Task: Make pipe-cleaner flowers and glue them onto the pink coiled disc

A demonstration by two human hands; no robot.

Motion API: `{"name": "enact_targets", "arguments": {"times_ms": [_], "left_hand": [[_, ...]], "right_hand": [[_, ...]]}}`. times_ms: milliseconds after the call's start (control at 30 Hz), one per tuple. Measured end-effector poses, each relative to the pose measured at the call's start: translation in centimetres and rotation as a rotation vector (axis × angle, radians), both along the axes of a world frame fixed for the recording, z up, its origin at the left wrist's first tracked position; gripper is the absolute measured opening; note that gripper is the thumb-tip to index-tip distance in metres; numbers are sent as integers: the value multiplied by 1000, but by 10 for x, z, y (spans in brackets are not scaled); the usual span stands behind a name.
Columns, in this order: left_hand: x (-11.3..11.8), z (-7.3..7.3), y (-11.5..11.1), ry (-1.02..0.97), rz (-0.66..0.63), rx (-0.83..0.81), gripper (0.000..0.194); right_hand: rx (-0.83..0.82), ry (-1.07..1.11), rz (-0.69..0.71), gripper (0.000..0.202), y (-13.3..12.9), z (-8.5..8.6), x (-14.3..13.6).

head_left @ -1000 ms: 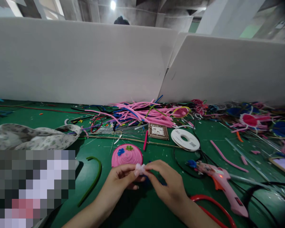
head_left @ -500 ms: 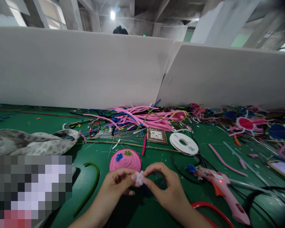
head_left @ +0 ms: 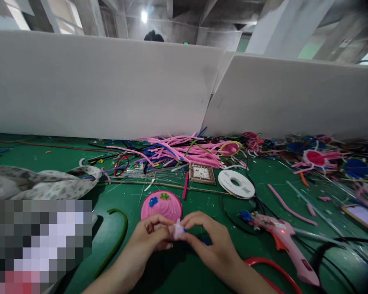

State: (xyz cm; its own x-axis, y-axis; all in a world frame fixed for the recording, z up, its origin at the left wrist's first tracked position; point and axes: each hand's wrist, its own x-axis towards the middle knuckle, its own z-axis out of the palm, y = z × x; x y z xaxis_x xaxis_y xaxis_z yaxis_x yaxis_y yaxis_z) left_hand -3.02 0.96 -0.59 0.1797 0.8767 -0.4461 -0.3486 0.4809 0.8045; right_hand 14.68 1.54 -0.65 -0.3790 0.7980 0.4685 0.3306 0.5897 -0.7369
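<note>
Between my fingertips is a small pale lilac flower (head_left: 179, 232), fuzzy like pipe cleaner. My left hand (head_left: 151, 237) pinches its left side, and my right hand (head_left: 207, 237) pinches the right. A bit of blue shows by the right fingertips; I cannot tell whether it belongs to the flower. Just beyond the hands lies a round pink coiled disc (head_left: 165, 206), with a blue flower (head_left: 153, 201) and a green flower (head_left: 164, 196) on it. The disc's near edge is partly hidden by my left hand.
A pink glue gun (head_left: 286, 241) with a lit red light lies at right, its cable behind it. Near it are a white spool (head_left: 236, 183), a small frame (head_left: 201, 174) and red handles (head_left: 272, 263). Pink pipe cleaners (head_left: 184, 151) are heaped before a white partition (head_left: 104, 85). Left lies a green strip (head_left: 119, 241).
The lilac flower has turned between my fingers, from facing me to more edge-on, and blue now shows beside it. Both hands keep their pinch in nearly the same place.
</note>
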Motion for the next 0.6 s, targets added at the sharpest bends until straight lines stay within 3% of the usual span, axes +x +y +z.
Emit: {"name": "enact_targets", "arguments": {"times_ms": [233,467,600], "left_hand": [[-1,2,-2,-54,25,-3,19],[-1,8,-3,-90,-32,9,17],[-1,10,-4,-87,-18,-11,30]], "right_hand": [[14,34,6,20,-1,0,-1],[95,25,13,21,-1,3,-1],[129,20,-6,20,0,3,1]]}}
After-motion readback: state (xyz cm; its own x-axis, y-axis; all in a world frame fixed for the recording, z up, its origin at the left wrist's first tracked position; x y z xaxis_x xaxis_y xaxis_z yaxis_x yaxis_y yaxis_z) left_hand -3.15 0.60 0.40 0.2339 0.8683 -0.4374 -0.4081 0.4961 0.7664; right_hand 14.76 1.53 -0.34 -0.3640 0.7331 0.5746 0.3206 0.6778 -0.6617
